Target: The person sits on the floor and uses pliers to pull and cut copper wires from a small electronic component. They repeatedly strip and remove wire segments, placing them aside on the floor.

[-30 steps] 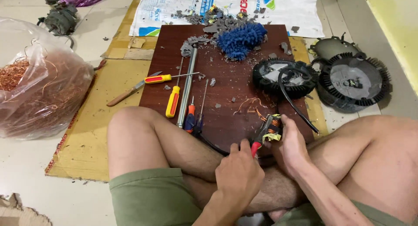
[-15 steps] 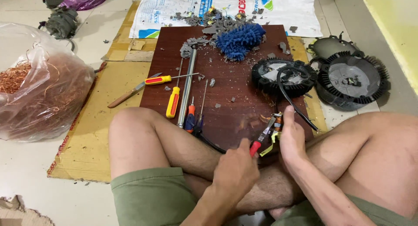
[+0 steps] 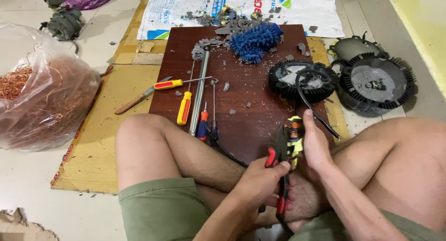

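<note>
Cross-legged on a pale tiled floor (image 3: 28, 176), I work over a dark red-brown wooden board (image 3: 251, 115) laid on yellow cardboard (image 3: 107, 143). Nearest me, my left hand (image 3: 258, 180) is clenched around the red-and-black handles of a pair of cutting pliers (image 3: 278, 162), whose tip sits against a small coil of copper winding with yellow insulation (image 3: 295, 134). My right hand (image 3: 316, 146) is curled about that coil, thumb up, holding it just above my shin. The winding looks tight, orange-brown and partly wrapped. I judge the pliers could slip off the wire and nick my fingers or leg, since the coil is braced only by hand. Further out lie yellow-handled screwdrivers (image 3: 184, 107), a steel rod (image 3: 199, 94), a black finned round housing (image 3: 297, 81) and a blue fluffy cloth (image 3: 255, 40). At far left is a clear bag of copper wire (image 3: 42, 101).
</note>
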